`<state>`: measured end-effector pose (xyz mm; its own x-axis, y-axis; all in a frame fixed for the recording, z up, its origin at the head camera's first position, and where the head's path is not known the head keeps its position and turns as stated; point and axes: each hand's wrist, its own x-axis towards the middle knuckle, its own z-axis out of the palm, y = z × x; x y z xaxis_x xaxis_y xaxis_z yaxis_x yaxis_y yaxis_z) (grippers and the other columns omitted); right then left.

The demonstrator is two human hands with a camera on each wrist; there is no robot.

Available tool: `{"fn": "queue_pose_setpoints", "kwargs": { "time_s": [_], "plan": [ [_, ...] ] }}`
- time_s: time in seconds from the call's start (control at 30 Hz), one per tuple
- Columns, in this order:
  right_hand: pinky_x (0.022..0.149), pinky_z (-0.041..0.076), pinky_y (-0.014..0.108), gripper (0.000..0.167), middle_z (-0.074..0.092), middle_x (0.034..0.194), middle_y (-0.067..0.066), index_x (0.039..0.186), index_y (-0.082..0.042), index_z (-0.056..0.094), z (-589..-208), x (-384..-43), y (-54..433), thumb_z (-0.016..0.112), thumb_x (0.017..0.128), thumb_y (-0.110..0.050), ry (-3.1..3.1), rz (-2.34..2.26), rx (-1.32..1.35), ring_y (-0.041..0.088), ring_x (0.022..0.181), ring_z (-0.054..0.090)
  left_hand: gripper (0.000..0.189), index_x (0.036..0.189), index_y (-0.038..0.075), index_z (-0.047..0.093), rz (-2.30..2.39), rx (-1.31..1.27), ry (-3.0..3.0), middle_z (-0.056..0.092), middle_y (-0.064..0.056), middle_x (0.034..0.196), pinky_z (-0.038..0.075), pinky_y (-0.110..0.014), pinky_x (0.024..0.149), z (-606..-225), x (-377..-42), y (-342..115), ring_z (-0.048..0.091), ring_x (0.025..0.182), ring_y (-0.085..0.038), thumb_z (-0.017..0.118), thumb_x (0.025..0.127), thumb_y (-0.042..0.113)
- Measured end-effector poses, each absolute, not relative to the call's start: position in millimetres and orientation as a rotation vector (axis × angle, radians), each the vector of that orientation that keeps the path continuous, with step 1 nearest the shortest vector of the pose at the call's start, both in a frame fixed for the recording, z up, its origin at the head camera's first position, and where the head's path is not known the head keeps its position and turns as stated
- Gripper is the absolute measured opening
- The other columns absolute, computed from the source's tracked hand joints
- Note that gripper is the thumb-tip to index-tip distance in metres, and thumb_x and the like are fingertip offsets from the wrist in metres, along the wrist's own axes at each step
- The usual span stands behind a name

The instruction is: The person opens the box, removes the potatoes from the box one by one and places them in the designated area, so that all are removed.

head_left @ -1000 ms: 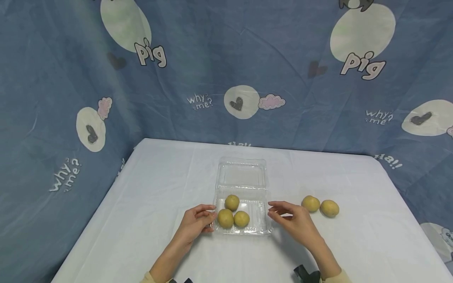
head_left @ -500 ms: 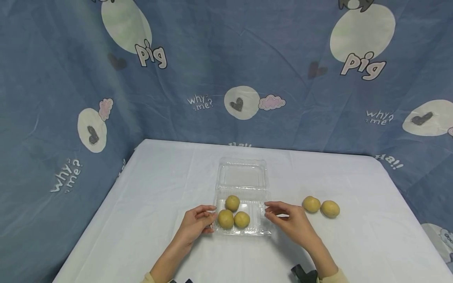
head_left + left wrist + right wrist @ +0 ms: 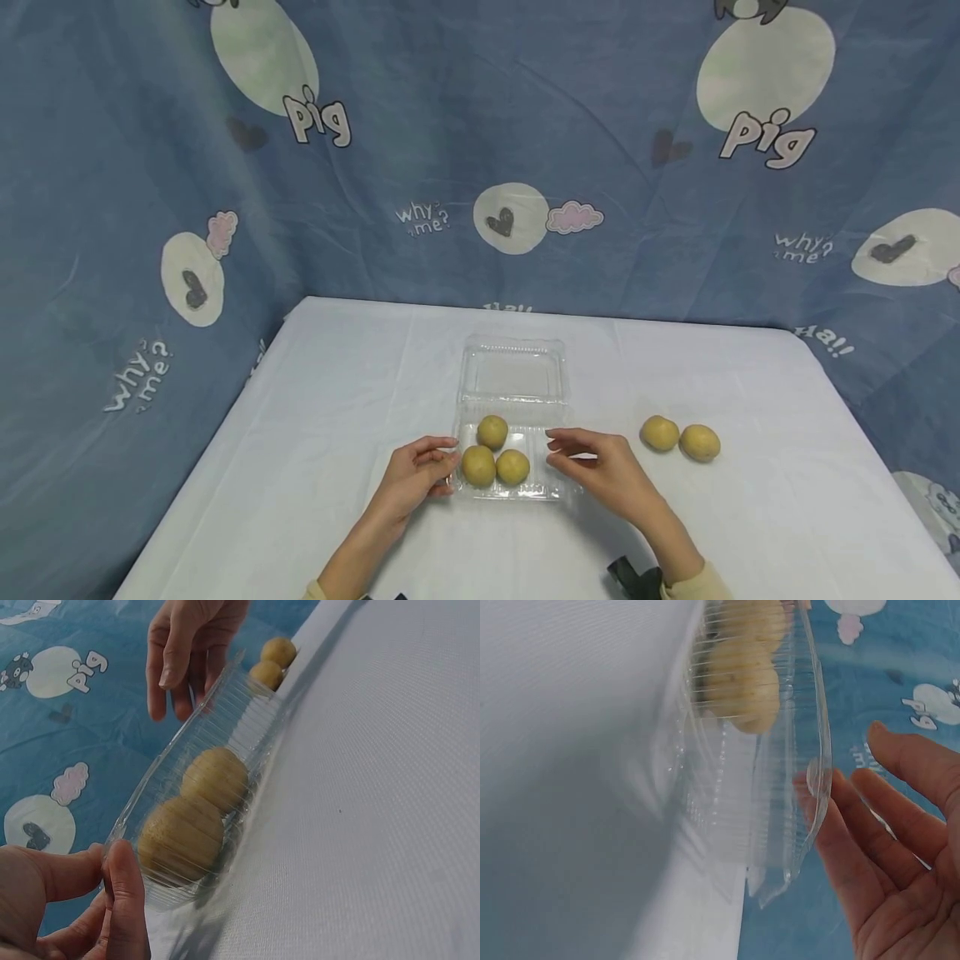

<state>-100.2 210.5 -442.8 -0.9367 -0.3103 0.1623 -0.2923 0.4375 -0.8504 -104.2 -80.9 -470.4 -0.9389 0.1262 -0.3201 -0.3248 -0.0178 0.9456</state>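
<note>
A clear plastic clamshell box [image 3: 543,467] lies with its lid [image 3: 513,371] folded back, away from me. Three round yellow potato-like items [image 3: 478,466] sit in the left part of its base. My left hand [image 3: 415,475] holds the box's left rim, thumb and finger pinching the edge in the left wrist view. Over the right part of the base hovers my right hand [image 3: 600,467], fingers relaxed and thumb apart, nothing between them. In the right wrist view, the right fingers [image 3: 855,862] are beside the box's rim, some partly behind the clear plastic.
Two more yellow round items [image 3: 660,434] lie side by side on the white tablecloth [image 3: 360,383], right of the box and beyond my right hand. A blue printed curtain [image 3: 600,150] hangs behind the table and down its sides.
My right hand has shifted left, from beside the box's right edge to over its base. The left hand, box and yellow items stay in place.
</note>
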Motion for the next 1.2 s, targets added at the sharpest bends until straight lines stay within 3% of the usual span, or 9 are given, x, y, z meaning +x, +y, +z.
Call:
{"fn": "queue_pose_setpoints", "kwargs": {
  "time_s": [0.37,0.67,1.2],
  "plan": [
    [0.081,0.057,0.028,0.033,0.071,0.102,0.013,0.118,0.003,0.067,-440.4,-107.3,195.1,0.074,0.088,-0.008,2.656,-1.509,-0.63,0.023,0.093,0.069,0.037,0.119,-0.006,0.059,2.039,-0.23,1.938,0.058,-0.005,0.086,0.057,-0.025,0.06,-468.3,-103.5,-79.3,0.054,0.072,-0.012,0.072,0.089,0.012],
    [0.086,0.057,0.037,0.036,0.067,0.114,0.019,0.12,0.005,0.065,-441.1,-113.2,186.9,0.072,0.09,-0.014,2.627,-1.408,-0.71,0.029,0.097,0.067,0.039,0.12,-0.007,0.059,2.041,-0.208,1.941,0.058,-0.005,0.086,0.058,-0.025,0.061,-470.1,-104.3,-80.4,0.054,0.071,-0.012,0.072,0.09,0.013],
    [0.084,0.057,0.041,0.034,0.068,0.113,0.018,0.117,0.006,0.067,-443.4,-119.6,175.4,0.072,0.089,-0.012,2.702,-1.244,-0.714,0.029,0.096,0.067,0.036,0.12,-0.006,0.059,2.044,-0.229,1.939,0.058,-0.005,0.085,0.058,-0.025,0.061,-471.4,-104.9,-79.7,0.055,0.072,-0.012,0.071,0.09,0.01]
  ]
}}
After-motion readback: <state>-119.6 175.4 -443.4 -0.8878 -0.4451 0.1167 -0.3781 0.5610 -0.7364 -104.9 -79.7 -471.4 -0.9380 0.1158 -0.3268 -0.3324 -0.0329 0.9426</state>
